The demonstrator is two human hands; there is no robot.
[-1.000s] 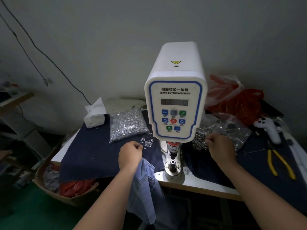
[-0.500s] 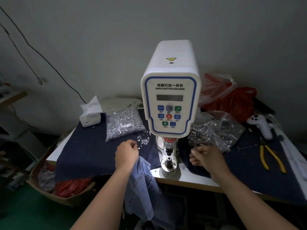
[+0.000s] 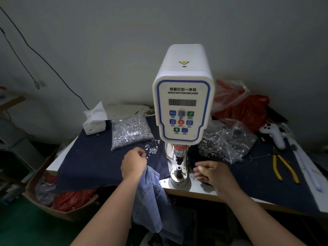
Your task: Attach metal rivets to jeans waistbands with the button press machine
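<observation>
— Where are your hands?

— My left hand [image 3: 133, 163] lies on the dark cloth [image 3: 92, 162] over the table [image 3: 195, 188], left of the button press machine [image 3: 183, 107]. Its grip is curled together at the edge of the loose rivets [image 3: 151, 149]; I cannot tell whether a rivet is pinched in it. The jeans [image 3: 150, 196] hang from under that hand down over the table edge.

— And the right?

— My right hand [image 3: 212, 173] sits just right of the lower die [image 3: 178, 170], fingers curled in, thumb against them. Whether something small is held there, I cannot tell.

— The supplies?

— A clear bag of silver rivets [image 3: 130, 132] lies behind my left hand; a bag of darker metal parts [image 3: 225, 142] lies right of the machine. Yellow-handled pliers [image 3: 284, 168] lie further right.
</observation>
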